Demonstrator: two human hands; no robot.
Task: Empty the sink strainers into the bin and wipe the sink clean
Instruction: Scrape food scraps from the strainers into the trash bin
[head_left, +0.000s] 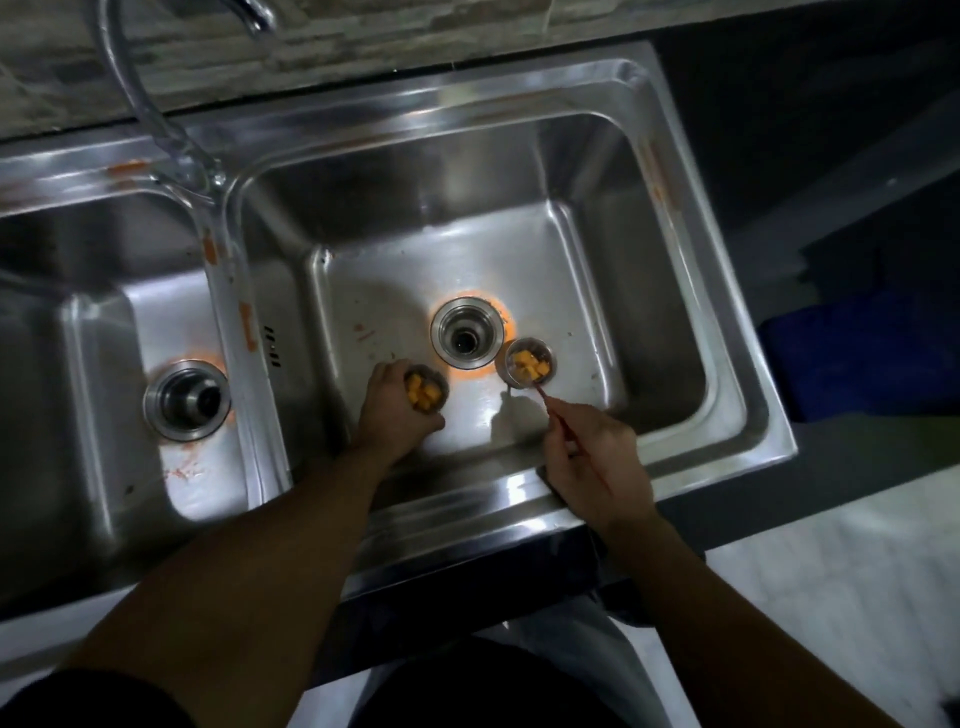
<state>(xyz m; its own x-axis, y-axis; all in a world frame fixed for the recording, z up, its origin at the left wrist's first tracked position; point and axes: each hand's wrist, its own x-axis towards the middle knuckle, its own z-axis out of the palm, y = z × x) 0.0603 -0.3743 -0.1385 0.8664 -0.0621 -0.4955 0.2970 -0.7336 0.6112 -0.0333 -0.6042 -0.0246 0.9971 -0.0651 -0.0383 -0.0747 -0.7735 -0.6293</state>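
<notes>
Gripping likely light, slippery loads: left hand (392, 415) curls round the first strainer (425, 396) at seven o'clock of the drain (469, 332), right hand (592, 457) pinches the thin stem (549, 404) of the second strainer (529, 364) at four o'clock, so keep both level.

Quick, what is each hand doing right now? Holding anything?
Left hand: closed, holding a strainer.
Right hand: closed, pinching the thin handle of the other strainer.

Head camera, steeply down onto sink (415, 182)
</notes>
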